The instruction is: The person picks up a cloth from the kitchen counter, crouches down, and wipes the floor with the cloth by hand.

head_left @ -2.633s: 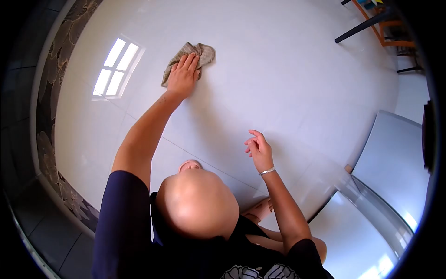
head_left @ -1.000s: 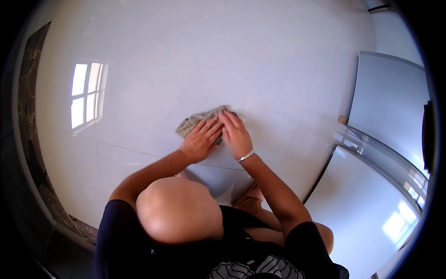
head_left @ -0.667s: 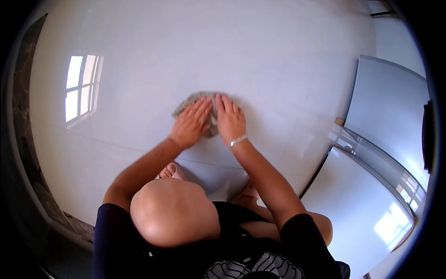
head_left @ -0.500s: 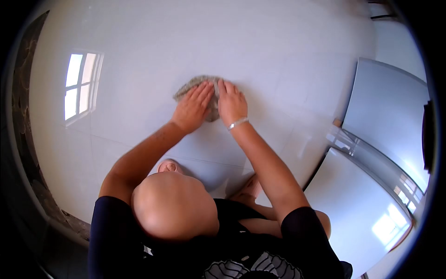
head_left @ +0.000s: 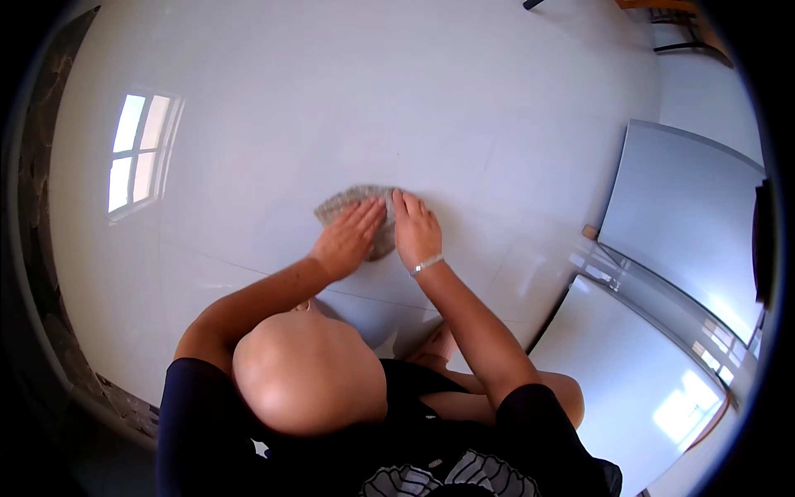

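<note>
A grey-beige cloth [head_left: 383,243] lies folded on the glossy white floor in front of me. My left hand [head_left: 348,236] bears down on its left part, fingers pressed together and pointing up and to the right. On the cloth's right edge rests my right hand [head_left: 416,228], its fingers close together and slightly bent, holding the cloth against the floor. A silvery bracelet [head_left: 427,264] circles my right wrist. The two hands nearly meet at the fingertips. Part of the cloth is hidden under them.
My bent knee [head_left: 310,373] is close below my left forearm. To the right stand a pale glossy panel [head_left: 633,373] and a grey-blue one [head_left: 683,211]. A dark patterned border [head_left: 50,149] runs along the left. Dark furniture legs [head_left: 691,48] show at the top right.
Both hands and the cloth have come lower in the view, closer to my knees. The view has shifted slightly, and more of the furniture at the top right shows.
</note>
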`<state>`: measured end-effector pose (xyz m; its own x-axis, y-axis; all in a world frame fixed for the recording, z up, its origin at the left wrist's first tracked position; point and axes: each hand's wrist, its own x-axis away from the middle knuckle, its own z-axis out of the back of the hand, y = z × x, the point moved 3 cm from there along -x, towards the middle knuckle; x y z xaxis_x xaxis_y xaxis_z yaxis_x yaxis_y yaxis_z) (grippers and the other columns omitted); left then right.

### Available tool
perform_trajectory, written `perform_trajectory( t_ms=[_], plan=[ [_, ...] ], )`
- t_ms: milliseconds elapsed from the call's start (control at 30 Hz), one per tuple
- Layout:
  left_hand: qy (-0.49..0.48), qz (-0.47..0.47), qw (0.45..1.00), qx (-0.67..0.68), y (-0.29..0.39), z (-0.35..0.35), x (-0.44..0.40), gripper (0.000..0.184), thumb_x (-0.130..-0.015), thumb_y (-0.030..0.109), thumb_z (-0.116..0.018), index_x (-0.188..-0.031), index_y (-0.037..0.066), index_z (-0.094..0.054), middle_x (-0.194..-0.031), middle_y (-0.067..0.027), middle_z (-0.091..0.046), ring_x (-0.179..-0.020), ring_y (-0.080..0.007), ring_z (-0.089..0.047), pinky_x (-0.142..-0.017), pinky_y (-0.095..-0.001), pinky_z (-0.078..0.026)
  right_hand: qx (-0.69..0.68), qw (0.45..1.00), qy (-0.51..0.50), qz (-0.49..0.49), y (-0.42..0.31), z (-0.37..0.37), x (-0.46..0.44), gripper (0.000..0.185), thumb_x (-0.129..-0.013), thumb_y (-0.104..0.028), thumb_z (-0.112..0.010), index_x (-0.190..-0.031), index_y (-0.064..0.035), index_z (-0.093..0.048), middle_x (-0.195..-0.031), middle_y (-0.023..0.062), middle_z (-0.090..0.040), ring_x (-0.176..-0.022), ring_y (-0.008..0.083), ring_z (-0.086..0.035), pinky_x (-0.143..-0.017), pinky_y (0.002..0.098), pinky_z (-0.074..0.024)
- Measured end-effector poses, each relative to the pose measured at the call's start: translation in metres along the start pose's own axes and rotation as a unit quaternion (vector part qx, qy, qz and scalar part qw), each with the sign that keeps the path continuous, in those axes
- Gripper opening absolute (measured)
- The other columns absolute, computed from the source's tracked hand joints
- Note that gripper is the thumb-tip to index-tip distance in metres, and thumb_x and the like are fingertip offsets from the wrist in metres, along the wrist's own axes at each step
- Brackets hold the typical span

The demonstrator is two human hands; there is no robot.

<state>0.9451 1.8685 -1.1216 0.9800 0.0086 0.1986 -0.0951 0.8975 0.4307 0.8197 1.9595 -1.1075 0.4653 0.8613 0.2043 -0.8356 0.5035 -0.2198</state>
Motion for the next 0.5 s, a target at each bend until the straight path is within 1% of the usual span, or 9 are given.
perform_trajectory(
  t_ms=[67, 133, 200, 233, 267, 333, 367, 433, 500],
  plan=[
    [0.014, -0.021, 1.0, 0.015, 0.006, -0.009, 0.001, 0.07, -0.09, 0.031, -0.059, -0.147, -0.002, -0.035, -0.157, -0.0149, -0.029, -0.148, -0.0273, -0.022, -0.121, -0.042, -0.018, -0.01, 1.0, -0.023, -0.002, 0.008, -0.004, 0.009, 0.046, -0.09, -0.008, -0.05, -0.135, -0.0066, -0.052, -0.126, 0.0094, -0.057, -0.114, 0.0274, -0.057, -0.091, 0.0404, -0.0494],
    [0.006, -0.015, 0.999, 0.043, -0.001, -0.007, -0.018, 0.071, -0.09, 0.032, -0.059, -0.148, -0.001, -0.033, -0.158, -0.0145, -0.028, -0.148, -0.0274, -0.021, -0.121, -0.0421, -0.017, 0.022, 1.0, 0.015, -0.005, 0.014, -0.003, -0.012, 0.045, -0.091, -0.009, -0.048, -0.136, -0.0077, -0.051, -0.125, 0.01, -0.057, -0.113, 0.0283, -0.057, -0.092, 0.0399, -0.0496],
    [0.07, -0.001, 0.997, 0.04, -0.017, 0.009, -0.051, 0.07, -0.092, 0.033, -0.057, -0.149, 0.001, -0.033, -0.159, -0.0129, -0.027, -0.149, -0.0257, -0.02, -0.122, -0.0412, -0.015, 0.022, 0.999, 0.029, -0.026, 0.024, 0.011, -0.052, 0.042, -0.095, -0.009, -0.045, -0.137, -0.0078, -0.05, -0.126, 0.0119, -0.056, -0.113, 0.0305, -0.056, -0.093, 0.0388, -0.0497],
    [0.082, -0.008, 0.996, 0.019, -0.027, 0.016, -0.068, 0.07, -0.092, 0.034, -0.057, -0.149, 0.001, -0.032, -0.159, -0.0125, -0.027, -0.149, -0.025, -0.02, -0.122, -0.041, -0.014, 0.012, 0.999, 0.014, -0.048, 0.029, 0.022, -0.073, 0.041, -0.096, -0.01, -0.044, -0.137, -0.0072, -0.049, -0.127, 0.0119, -0.056, -0.114, 0.0307, -0.055, -0.094, 0.0389, -0.0493],
    [0.098, -0.011, 0.995, -0.005, -0.034, 0.025, -0.08, 0.07, -0.093, 0.034, -0.056, -0.15, 0.001, -0.032, -0.159, -0.012, -0.027, -0.149, -0.0243, -0.019, -0.122, -0.0409, -0.013, -0.002, 0.998, 0.003, -0.064, 0.032, 0.032, -0.087, 0.042, -0.097, -0.011, -0.044, -0.139, -0.0074, -0.048, -0.131, 0.0111, -0.053, -0.12, 0.0293, -0.052, -0.098, 0.0383, -0.047],
    [0.092, 0.001, 0.996, -0.015, -0.038, 0.032, -0.095, 0.069, -0.093, 0.035, -0.055, -0.15, 0.002, -0.032, -0.159, -0.0116, -0.027, -0.149, -0.024, -0.019, -0.122, -0.0409, -0.012, -0.06, 0.994, -0.005, -0.088, 0.033, 0.043, -0.096, 0.043, -0.095, -0.013, -0.049, -0.137, -0.0069, -0.047, -0.136, 0.011, -0.051, -0.126, 0.0299, -0.048, -0.103, 0.0384, -0.0433],
    [0.078, 0.006, 0.997, -0.019, -0.041, 0.031, -0.1, 0.069, -0.094, 0.035, -0.055, -0.15, 0.002, -0.032, -0.159, -0.0113, -0.027, -0.149, -0.0236, -0.019, -0.122, -0.0409, -0.012, -0.065, 0.995, -0.003, -0.077, 0.032, 0.043, -0.092, 0.043, -0.095, -0.013, -0.049, -0.137, -0.0069, -0.047, -0.136, 0.011, -0.051, -0.126, 0.0299, -0.048, -0.103, 0.0384, -0.0433],
    [0.102, 0.025, 0.994, -0.029, -0.036, 0.02, -0.089, 0.067, -0.093, 0.033, -0.055, -0.149, 0.001, -0.034, -0.157, -0.0125, -0.031, -0.148, -0.0249, -0.022, -0.122, -0.0418, -0.013, -0.004, 0.999, 0.015, -0.046, 0.027, 0.029, -0.071, 0.053, -0.094, -0.013, -0.053, -0.146, -0.0084, -0.041, -0.147, 0.0154, -0.04, -0.133, 0.036, -0.039, -0.111, 0.0414, -0.0364],
    [0.104, 0.025, 0.994, -0.022, -0.021, 0.012, -0.055, 0.067, -0.092, 0.03, -0.056, -0.147, -0.001, -0.036, -0.156, -0.0146, -0.033, -0.146, -0.0273, -0.027, -0.121, -0.0433, -0.015, 0.008, 1.0, 0.025, 0.0, 0.012, 0.01, -0.043, 0.059, -0.093, -0.014, -0.056, -0.148, -0.0084, -0.037, -0.151, 0.0172, -0.035, -0.136, 0.0407, -0.036, -0.114, 0.0438, -0.0328]
  ],
)
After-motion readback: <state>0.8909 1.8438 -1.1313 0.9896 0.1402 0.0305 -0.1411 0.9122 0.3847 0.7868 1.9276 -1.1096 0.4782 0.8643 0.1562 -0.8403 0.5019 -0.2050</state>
